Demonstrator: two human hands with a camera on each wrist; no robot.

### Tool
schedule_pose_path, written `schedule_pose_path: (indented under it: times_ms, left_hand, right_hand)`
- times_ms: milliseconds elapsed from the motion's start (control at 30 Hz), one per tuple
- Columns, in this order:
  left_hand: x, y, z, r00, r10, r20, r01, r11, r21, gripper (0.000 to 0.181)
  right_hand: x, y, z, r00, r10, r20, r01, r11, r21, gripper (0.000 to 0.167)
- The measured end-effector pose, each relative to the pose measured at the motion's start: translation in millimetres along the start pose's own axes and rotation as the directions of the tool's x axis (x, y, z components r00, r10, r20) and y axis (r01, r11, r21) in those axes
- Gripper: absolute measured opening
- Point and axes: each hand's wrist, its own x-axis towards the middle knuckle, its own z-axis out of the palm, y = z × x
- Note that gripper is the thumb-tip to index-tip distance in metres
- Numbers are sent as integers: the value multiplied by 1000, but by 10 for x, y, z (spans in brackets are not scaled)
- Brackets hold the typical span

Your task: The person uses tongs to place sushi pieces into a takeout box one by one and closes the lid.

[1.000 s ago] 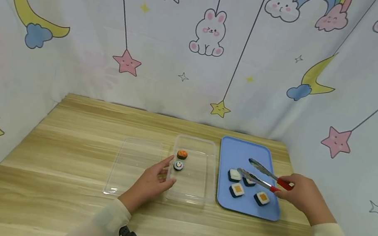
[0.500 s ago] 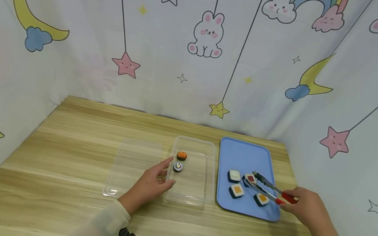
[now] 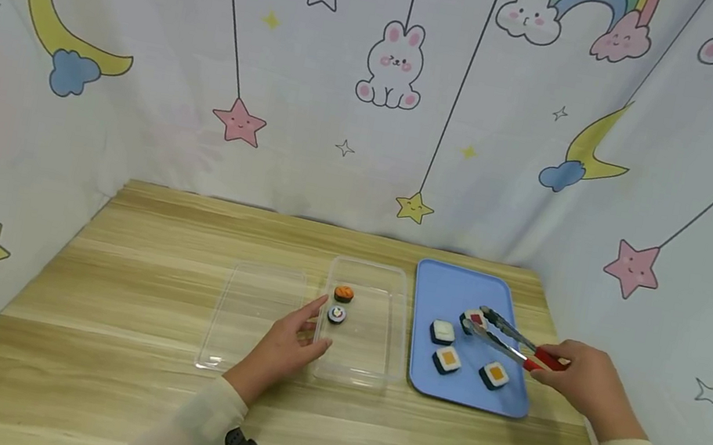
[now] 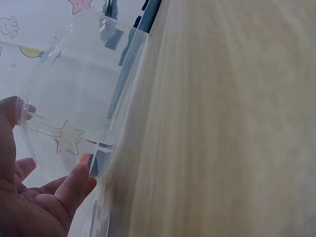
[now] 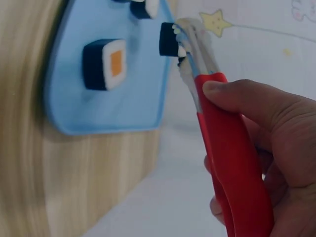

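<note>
In the head view my right hand point(image 3: 582, 382) grips metal tongs point(image 3: 536, 358) by their red handles. The tong tips are closed around a square toy sushi roll point(image 3: 473, 321) with a red centre, which appears lifted off the blue tray point(image 3: 460, 284). The right wrist view shows the same roll point(image 5: 169, 39) between the tips, partly hidden by them. My left hand point(image 3: 280, 348) rests against the left side of a clear plastic box point(image 3: 365, 379), fingers loosely spread. Inside the box sit an orange-topped sushi point(image 3: 344, 293) and a small round roll point(image 3: 336, 314).
On the tray lie a roll with a white top point(image 3: 442, 332) and two with orange centres, one front left point(image 3: 446, 360), one front right point(image 3: 494, 375). A clear lid point(image 3: 247, 315) lies left of the box. Patterned cloth point(image 3: 308, 174) hangs behind the wooden table point(image 3: 154, 394).
The tongs came down around the red-centred roll, closed on it and raised it slightly from among the others. My left hand stays at the box.
</note>
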Motion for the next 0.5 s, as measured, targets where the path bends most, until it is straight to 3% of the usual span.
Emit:
schedule_pose_path:
  times_ms: [300,500]
  left_hand:
    - [2,-11,7,1000,1,-5,-1,1000,1,77]
    - [11,-34,8,1000,10,-8,-10,1000,-4,77]
  right_hand:
    - [199,-457,-156,995,-94,-15,94,995,41,52]
    - [408,-834,-39,981,-194,21,192,979,72,46]
